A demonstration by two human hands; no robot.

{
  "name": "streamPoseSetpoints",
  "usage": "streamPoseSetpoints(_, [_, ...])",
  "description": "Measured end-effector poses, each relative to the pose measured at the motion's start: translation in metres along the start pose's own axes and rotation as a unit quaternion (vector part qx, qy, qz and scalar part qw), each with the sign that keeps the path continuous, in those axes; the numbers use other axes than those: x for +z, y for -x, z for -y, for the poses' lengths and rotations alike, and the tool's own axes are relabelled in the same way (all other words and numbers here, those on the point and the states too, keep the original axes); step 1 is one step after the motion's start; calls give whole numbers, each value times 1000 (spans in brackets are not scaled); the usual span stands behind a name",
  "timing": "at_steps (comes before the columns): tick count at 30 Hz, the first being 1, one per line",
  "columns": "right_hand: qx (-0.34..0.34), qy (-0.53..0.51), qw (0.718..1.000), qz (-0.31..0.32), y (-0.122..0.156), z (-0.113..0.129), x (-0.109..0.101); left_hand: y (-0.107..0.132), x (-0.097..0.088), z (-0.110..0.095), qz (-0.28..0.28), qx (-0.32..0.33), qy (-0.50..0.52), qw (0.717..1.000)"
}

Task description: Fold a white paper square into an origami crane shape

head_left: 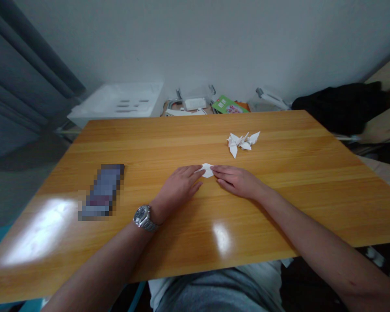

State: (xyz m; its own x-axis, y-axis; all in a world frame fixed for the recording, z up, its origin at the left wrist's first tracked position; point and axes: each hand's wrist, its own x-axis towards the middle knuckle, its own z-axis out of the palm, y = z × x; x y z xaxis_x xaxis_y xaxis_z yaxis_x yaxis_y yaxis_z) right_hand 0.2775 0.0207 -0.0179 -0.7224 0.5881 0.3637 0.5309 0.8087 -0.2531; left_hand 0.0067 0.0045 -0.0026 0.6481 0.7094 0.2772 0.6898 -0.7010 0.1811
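A small white piece of folded paper [207, 170] lies on the wooden table between my two hands. My left hand [183, 180], with a metal watch on its wrist, holds the paper's left end down under its fingertips. From the other side, my right hand [235, 180] has its fingers close together on the right end. Both hands rest low against the tabletop, and their fingers hide the paper's ends. Just beyond the right hand sit white folded paper cranes [242, 142], touching or overlapping one another; I cannot tell exactly how many.
A blurred-out phone-like device [102, 190] lies on the left of the wooden table [169, 143]. Behind the far edge are a white plastic tray [123, 102], a green booklet [229, 105] and assorted items. Dark cloth [338, 106] is heaped at the right, and a grey curtain [16, 78] hangs left.
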Motion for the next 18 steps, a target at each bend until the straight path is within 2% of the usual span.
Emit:
streamPoseSetpoints(4, [0, -23, 1000, -1, -1, 5, -2, 0, 4, 3, 18, 11, 17, 1000])
streamPoseSetpoints(8, [10, -46, 999, -10, -1, 4, 1, -2, 6, 7, 4, 13, 25, 1000])
streamPoseSetpoints(18, [29, -94, 994, -41, -4, 2, 6, -7, 1, 6, 25, 37, 41, 998])
